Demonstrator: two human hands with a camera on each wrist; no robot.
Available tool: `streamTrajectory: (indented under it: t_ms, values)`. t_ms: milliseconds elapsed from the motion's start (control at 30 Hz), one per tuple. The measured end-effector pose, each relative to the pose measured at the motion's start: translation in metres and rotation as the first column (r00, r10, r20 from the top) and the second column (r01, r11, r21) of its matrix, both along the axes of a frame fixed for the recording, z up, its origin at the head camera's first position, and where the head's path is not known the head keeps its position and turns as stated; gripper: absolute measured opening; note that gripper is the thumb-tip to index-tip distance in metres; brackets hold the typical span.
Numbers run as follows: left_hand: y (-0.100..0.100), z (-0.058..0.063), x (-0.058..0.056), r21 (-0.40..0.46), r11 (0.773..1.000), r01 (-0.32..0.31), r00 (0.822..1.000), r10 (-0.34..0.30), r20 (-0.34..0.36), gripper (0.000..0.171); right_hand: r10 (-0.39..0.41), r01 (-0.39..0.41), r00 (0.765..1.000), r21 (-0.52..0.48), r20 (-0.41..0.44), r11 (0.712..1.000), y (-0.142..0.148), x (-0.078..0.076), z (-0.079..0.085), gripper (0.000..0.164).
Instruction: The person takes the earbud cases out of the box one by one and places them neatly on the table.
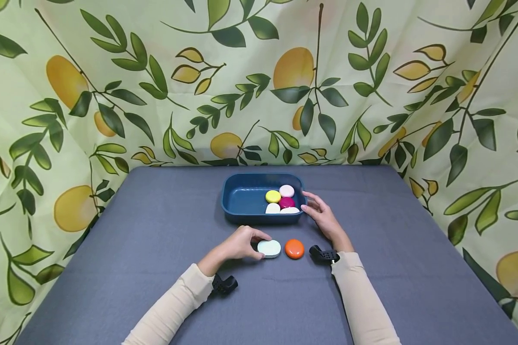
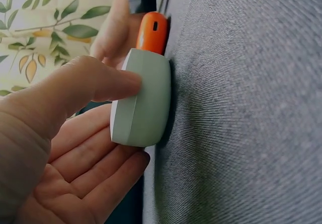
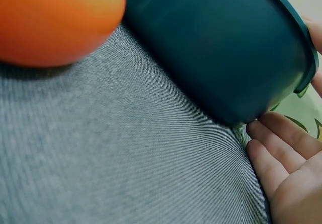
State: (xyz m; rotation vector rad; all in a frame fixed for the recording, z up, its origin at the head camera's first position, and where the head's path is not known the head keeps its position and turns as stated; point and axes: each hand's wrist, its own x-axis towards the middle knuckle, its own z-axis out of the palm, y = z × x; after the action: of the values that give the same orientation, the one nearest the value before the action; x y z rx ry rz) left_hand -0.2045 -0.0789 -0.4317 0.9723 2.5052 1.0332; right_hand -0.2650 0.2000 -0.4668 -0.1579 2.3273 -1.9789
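My left hand [image 1: 243, 243] pinches a pale mint rounded case [image 1: 269, 248] between thumb and fingers. In the left wrist view the case [image 2: 146, 100] has a seam along its side and lies close to the grey cloth. Just right of it sits a glossy orange round case [image 1: 294, 249]; a small dark slot shows on its side in the left wrist view. My right hand [image 1: 323, 218] touches the right end of a dark blue bin [image 1: 241, 218], with fairly straight fingers against its outer wall and the thumb near the rim.
Inside the bin's right part lie several rounded cases: a yellow one [image 1: 273, 196], a pale pink one [image 1: 287, 191], a magenta one [image 1: 287, 203] and white ones [image 1: 273, 209]. A grey cloth [image 1: 164, 215] covers the table. Leaf-patterned fabric [image 1: 241, 115] hangs behind.
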Motion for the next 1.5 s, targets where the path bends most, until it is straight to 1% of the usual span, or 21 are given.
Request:
streamTrajectory:
  t_ms: [200,333,400,500,600,667,800,900,967,1067,1167,1200,1233,1300,1333,1400,1433,1500]
  values:
    - [0.000,-0.001,0.002,0.002,1.000,0.009,1.000,-0.009,0.024,0.041,0.005,-0.005,1.000,-0.003,0.010,1.000,0.000,0.000,-0.001,0.054]
    - [0.000,-0.001,0.003,0.002,1.000,0.012,1.000,-0.012,0.027,0.041,0.013,-0.013,1.000,-0.007,-0.002,1.000,0.001,0.000,0.000,0.054]
    - [0.000,-0.001,0.003,0.002,1.000,0.017,1.000,-0.017,0.021,0.041,0.011,-0.011,1.000,-0.006,-0.011,1.000,0.001,0.000,0.000,0.053]
    - [0.001,0.001,0.003,-0.003,1.000,0.012,0.999,-0.011,0.031,0.043,0.005,-0.005,1.000,-0.005,-0.020,1.000,0.002,-0.001,0.002,0.053]
    - [0.000,0.007,0.003,0.000,1.000,0.010,0.999,-0.010,0.032,0.046,0.012,-0.012,1.000,-0.011,-0.016,1.000,0.002,-0.001,0.003,0.054]
    - [-0.001,0.013,0.004,0.016,1.000,0.000,0.999,-0.001,0.043,0.047,0.019,-0.019,1.000,-0.011,-0.009,1.000,0.003,-0.001,0.003,0.055]
    - [-0.004,0.026,0.002,0.079,0.997,-0.006,1.000,0.005,0.024,0.045,0.012,-0.012,1.000,-0.003,-0.001,1.000,0.005,0.000,0.003,0.055]
    - [-0.007,0.032,-0.001,0.134,0.991,-0.023,1.000,0.023,0.001,0.042,0.004,-0.004,1.000,0.010,0.003,1.000,0.007,-0.001,0.002,0.055]
    - [-0.008,0.034,-0.004,0.170,0.984,-0.045,0.999,0.047,-0.008,0.041,0.011,-0.011,1.000,0.012,0.003,1.000,0.008,-0.001,0.001,0.056]
    - [-0.007,0.032,-0.013,0.227,0.970,-0.086,0.996,0.091,-0.014,0.038,0.021,-0.021,1.000,0.001,0.014,1.000,0.007,-0.001,0.001,0.057]
    - [-0.003,0.029,-0.024,0.296,0.948,-0.115,0.992,0.126,-0.018,0.036,0.031,-0.031,0.999,-0.020,0.017,0.999,0.006,-0.001,0.001,0.056]
    - [-0.002,0.032,-0.025,0.312,0.941,-0.130,0.990,0.140,-0.011,0.036,0.032,-0.031,0.999,-0.024,0.017,0.999,0.005,-0.001,0.000,0.056]
    - [0.000,0.032,-0.030,0.323,0.935,-0.146,0.988,0.157,-0.009,0.035,0.034,-0.033,0.999,-0.029,0.016,0.999,0.005,-0.001,0.000,0.056]
    - [0.005,0.031,-0.037,0.320,0.929,-0.185,0.981,0.195,0.001,0.034,0.037,-0.036,0.999,-0.039,0.013,0.999,0.004,-0.001,-0.001,0.055]
    - [0.008,0.031,-0.041,0.301,0.930,-0.209,0.976,0.218,0.004,0.034,0.036,-0.036,0.999,-0.043,0.013,0.998,0.004,-0.001,-0.001,0.055]
    - [0.015,0.031,-0.047,0.254,0.933,-0.256,0.966,0.259,0.020,0.034,0.033,-0.032,0.999,-0.049,0.011,0.998,0.003,-0.001,-0.002,0.055]
    - [0.018,0.028,-0.052,0.224,0.934,-0.278,0.960,0.280,0.020,0.035,0.032,-0.031,0.999,-0.056,0.011,0.998,0.002,0.000,-0.002,0.055]
    - [0.024,0.028,-0.056,0.169,0.936,-0.309,0.951,0.310,0.025,0.035,0.030,-0.029,0.999,-0.059,0.012,0.998,0.002,0.000,-0.002,0.055]
